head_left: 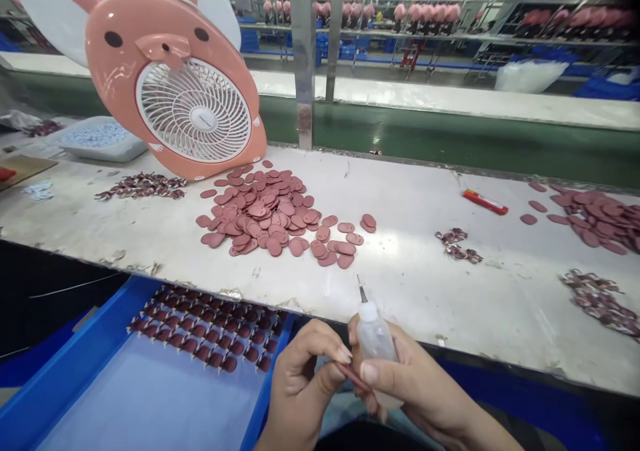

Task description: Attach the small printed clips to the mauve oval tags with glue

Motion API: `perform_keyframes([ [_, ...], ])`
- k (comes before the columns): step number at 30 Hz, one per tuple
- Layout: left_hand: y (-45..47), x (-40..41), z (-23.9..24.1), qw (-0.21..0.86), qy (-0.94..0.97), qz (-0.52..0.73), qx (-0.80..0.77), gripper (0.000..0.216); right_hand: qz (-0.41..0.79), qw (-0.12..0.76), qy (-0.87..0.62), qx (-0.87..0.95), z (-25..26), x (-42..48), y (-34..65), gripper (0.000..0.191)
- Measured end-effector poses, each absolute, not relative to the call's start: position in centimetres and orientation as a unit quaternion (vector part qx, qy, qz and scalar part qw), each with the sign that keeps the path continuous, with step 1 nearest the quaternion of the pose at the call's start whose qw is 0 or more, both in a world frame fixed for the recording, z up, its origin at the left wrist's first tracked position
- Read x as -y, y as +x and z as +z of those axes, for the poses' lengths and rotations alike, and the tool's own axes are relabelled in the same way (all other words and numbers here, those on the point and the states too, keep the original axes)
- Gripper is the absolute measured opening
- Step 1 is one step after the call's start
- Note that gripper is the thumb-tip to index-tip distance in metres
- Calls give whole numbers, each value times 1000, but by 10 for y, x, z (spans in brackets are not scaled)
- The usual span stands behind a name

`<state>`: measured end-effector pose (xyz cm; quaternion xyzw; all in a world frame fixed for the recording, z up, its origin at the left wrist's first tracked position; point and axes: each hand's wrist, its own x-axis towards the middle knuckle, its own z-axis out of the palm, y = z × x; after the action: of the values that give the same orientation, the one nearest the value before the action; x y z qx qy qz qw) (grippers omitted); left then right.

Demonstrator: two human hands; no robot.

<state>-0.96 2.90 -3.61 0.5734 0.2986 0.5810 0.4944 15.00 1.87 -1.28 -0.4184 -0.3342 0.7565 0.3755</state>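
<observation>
My left hand [305,381] is closed, pinching the end of a flat reddish-brown oval piece [354,376] seen almost edge-on. In my right hand [417,378] is a translucent squeeze bottle [376,341] with a thin needle tip pointing up and away. The right thumb also presses on the other end of the piece, so both hands touch it. Just beyond the hands, a heap of similar oval pieces [265,211] lies on the white bench [400,264]; some show small holes.
A pink animal-shaped fan [120,71] stands at the back left. Below the bench edge, a blue tray [100,331] holds rows of assembled dark-red pieces [200,328]. A red tube-like item [485,202], small brown parts [457,244] and more ovals [600,214] lie right.
</observation>
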Motion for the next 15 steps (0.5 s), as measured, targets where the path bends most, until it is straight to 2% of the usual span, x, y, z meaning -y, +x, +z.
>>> perform_keyframes([
  [2,-7,-24,-41,515,565,561,-317,14,793,374,-385,286,-13,-17,146,54],
  [4,-7,-20,-46,475,575,571,-344,14,804,395,-374,242,-13,-16,144,57],
  [8,-13,-19,-52,166,698,614,-329,42,780,442,-405,179,-9,-10,143,54],
  [10,-16,-22,-51,90,750,588,-288,43,773,445,-416,176,-5,-6,143,51],
  [15,-15,-26,-49,169,750,590,-245,44,760,444,-429,206,0,0,142,46],
])
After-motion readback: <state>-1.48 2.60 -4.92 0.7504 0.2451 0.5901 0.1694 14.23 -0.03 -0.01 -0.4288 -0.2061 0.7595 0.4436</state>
